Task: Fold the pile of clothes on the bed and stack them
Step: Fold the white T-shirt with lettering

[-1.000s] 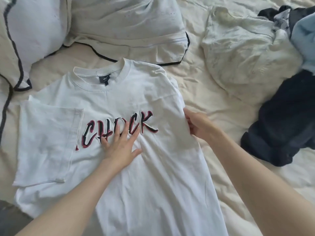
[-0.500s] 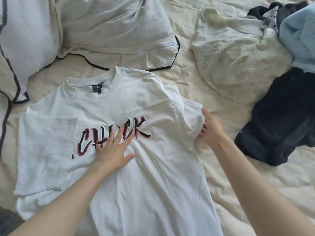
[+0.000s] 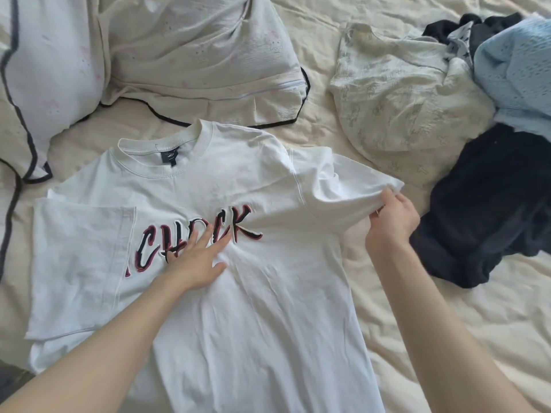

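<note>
While your left hand (image 3: pixel 198 259) lay flat with straight fingers on the white T-shirt (image 3: pixel 253 308) spread near the middle of the bed (image 3: pixel 492 338), your right hand (image 3: pixel 392 217) pinched its right sleeve (image 3: pixel 343 186), lifted toward the clothes pile (image 3: pixel 492 144) at the far right.

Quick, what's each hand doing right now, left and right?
Left hand: open, fingers flat, pressing on the white T-shirt.
Right hand: closed, pinching the T-shirt's sleeve.

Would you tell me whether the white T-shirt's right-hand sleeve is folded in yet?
Not yet: the right hand holds the sleeve spread outward.
</note>
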